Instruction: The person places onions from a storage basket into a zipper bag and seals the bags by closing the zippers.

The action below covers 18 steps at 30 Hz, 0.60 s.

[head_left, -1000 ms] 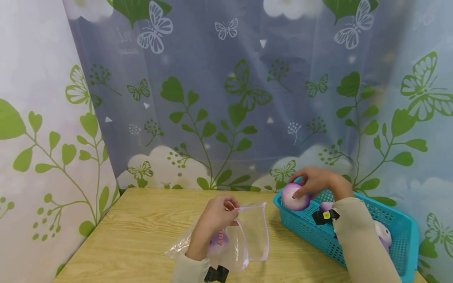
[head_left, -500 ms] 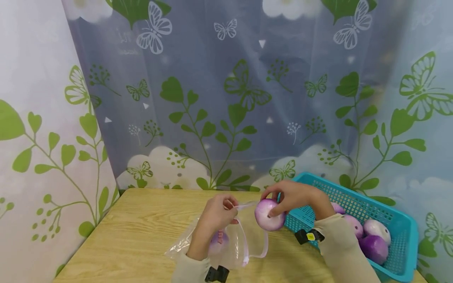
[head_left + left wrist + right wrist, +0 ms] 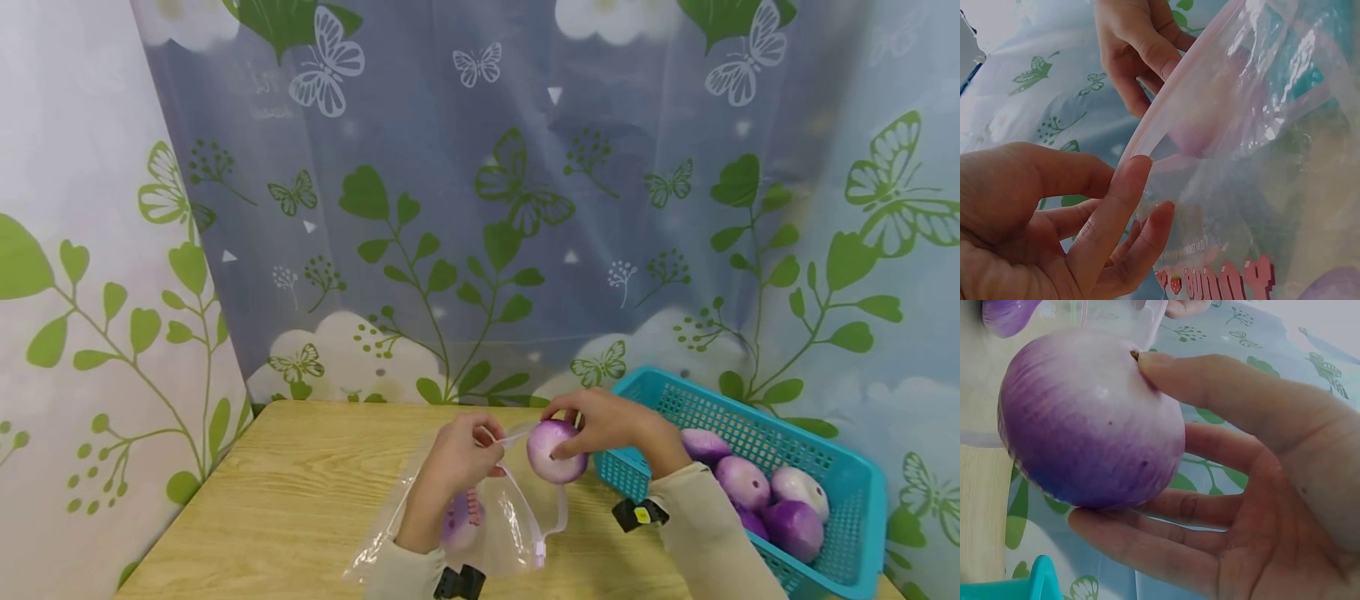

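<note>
We pinch the edge of the bag (image 3: pixel 504 532) in our left hand (image 3: pixel 459 454), fingers half curled. Our right hand (image 3: pixel 611 421), thumb and fingers curved round an onion (image 3: pixel 1091 425), holds it at the bag's mouth, near the basket (image 3: pixel 858 508) of onions (image 3: pixel 742 482).

Your left forearm (image 3: pixel 423 517) blocks part of the bagged onion (image 3: pixel 459 529) in the head view, and the left wrist cam chops it at the corner. Small print (image 3: pixel 1188 251) on the zip bag (image 3: pixel 506 537)? Too tiny to read. Your right sleeve (image 3: pixel 712 529) covers some of the teal basket (image 3: pixel 780 442); the right wrist cam only gets a sliver of your left hand (image 3: pixel 1186 307).
</note>
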Tool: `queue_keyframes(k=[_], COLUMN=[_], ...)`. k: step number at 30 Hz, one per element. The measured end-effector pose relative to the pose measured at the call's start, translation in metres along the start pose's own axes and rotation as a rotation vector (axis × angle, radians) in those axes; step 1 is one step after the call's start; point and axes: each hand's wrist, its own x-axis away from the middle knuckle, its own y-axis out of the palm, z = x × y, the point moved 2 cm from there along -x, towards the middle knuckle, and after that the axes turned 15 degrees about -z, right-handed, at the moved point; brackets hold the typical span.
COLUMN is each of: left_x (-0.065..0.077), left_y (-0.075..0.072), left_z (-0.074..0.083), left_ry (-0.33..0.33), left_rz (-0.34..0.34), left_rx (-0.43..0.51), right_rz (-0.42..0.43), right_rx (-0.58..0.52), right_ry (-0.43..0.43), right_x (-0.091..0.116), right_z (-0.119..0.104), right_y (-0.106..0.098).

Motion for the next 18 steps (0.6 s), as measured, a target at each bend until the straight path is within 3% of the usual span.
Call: queue_keyframes(k=[10, 18], left_x=[-0.001, -0.002], left_y=[-0.001, -0.003], left_z=[-0.001, -0.003], left_ry=[-0.013, -0.003], left_rz=[0.021, 0.022], left_rx=[-0.017, -0.052], right_rz=[-0.011, -0.044], right_rx=[0.027, 0.006], right_ry=[-0.013, 0.027], right_x=[-0.002, -0.003], right_z=[-0.01, -0.017], right_y=[0.006, 0.011])
